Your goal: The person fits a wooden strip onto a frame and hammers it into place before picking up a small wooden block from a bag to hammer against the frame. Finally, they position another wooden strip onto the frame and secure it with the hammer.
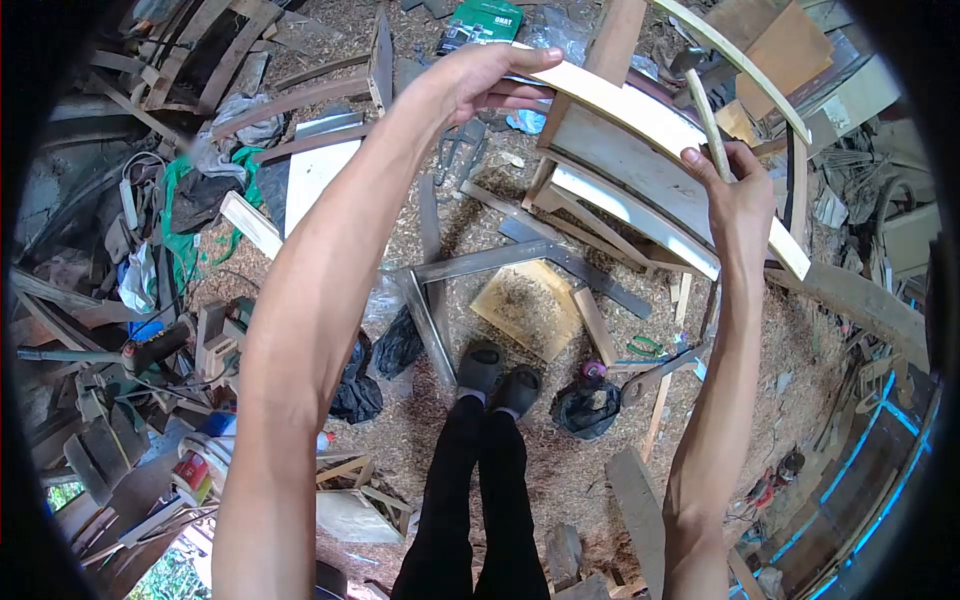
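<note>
Board [640, 107] is spanning both your hands, long axis running from your left fingers rightward and back toward you, past your right. Left hand [490, 80] is pinching one end, thumb on top; right hand [738, 182], nearer the other end, is gripping a hammer [711, 130]; any board grip isn't showing clearly.
</note>
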A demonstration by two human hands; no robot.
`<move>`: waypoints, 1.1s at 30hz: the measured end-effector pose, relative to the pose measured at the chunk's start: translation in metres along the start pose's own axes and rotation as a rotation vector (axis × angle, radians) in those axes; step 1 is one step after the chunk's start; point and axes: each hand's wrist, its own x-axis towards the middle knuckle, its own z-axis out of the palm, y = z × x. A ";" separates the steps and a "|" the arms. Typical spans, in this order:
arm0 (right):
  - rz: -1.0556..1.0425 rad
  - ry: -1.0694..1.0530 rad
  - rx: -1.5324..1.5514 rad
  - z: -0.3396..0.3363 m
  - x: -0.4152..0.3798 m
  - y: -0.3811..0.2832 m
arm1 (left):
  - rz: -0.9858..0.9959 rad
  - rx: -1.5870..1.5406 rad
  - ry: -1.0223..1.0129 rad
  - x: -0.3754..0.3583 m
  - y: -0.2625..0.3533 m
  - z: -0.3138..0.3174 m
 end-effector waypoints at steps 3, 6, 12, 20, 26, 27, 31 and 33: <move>-0.019 -0.011 0.007 -0.002 0.001 0.003 | -0.045 0.023 0.032 0.007 0.001 0.000; -0.046 0.009 0.013 0.002 0.007 0.009 | -0.040 -0.138 0.177 0.006 0.000 0.010; -0.016 -0.040 0.012 -0.010 0.003 -0.004 | 0.097 -0.174 0.489 -0.006 -0.004 0.027; -0.354 0.159 0.126 -0.035 -0.083 -0.010 | 0.283 -0.066 0.755 -0.074 -0.066 0.035; -0.192 -0.312 0.054 -0.001 -0.236 0.060 | 0.108 -0.423 0.580 -0.279 -0.292 0.119; -0.243 -0.367 -0.013 0.013 -0.257 0.092 | -0.021 -0.482 0.599 -0.316 -0.336 0.136; -0.140 -0.707 -0.209 0.046 -0.330 0.154 | -0.348 -0.185 0.793 -0.458 -0.501 0.192; -0.102 -0.821 -0.287 0.066 -0.355 0.164 | -0.511 -0.190 0.943 -0.517 -0.556 0.207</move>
